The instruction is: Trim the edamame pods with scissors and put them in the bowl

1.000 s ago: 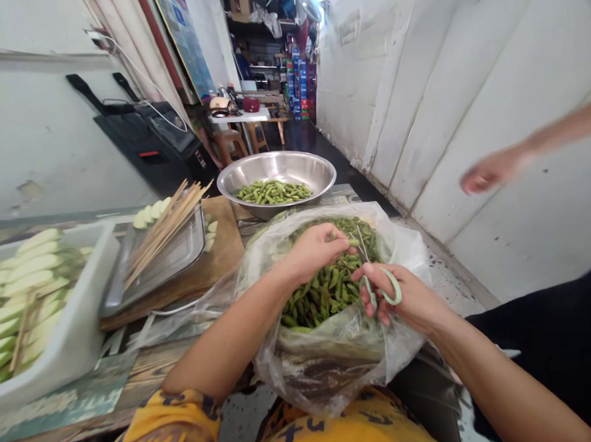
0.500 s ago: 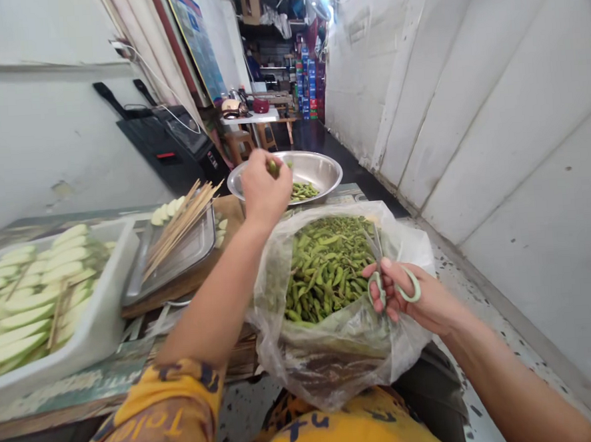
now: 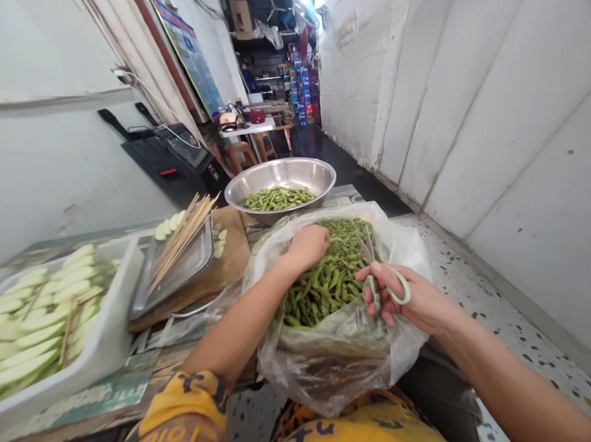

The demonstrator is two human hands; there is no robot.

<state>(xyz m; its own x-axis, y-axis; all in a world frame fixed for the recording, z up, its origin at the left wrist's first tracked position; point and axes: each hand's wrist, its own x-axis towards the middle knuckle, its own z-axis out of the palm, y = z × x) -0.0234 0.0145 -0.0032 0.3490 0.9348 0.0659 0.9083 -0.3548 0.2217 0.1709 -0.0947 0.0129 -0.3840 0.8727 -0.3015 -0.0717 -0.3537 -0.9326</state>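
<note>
A clear plastic bag full of green edamame pods sits open in front of me. My left hand reaches into it at the left side, fingers curled down among the pods; their tips are hidden, so what they pinch does not show. Over the bag's right side, my right hand grips a pair of scissors with pale green handles, blades pointing up and a little apart. Behind the bag stands a steel bowl with more pods in its bottom.
On the left, a white tub holds sliced pale green vegetable with sticks in it. Beside it, a metal tray with wooden skewers rests on a wooden board. A white wall runs along the right.
My left hand has come back from above the steel bowl, where it held green pods, down into the bag. The right hand still holds the scissors in nearly the same place.
</note>
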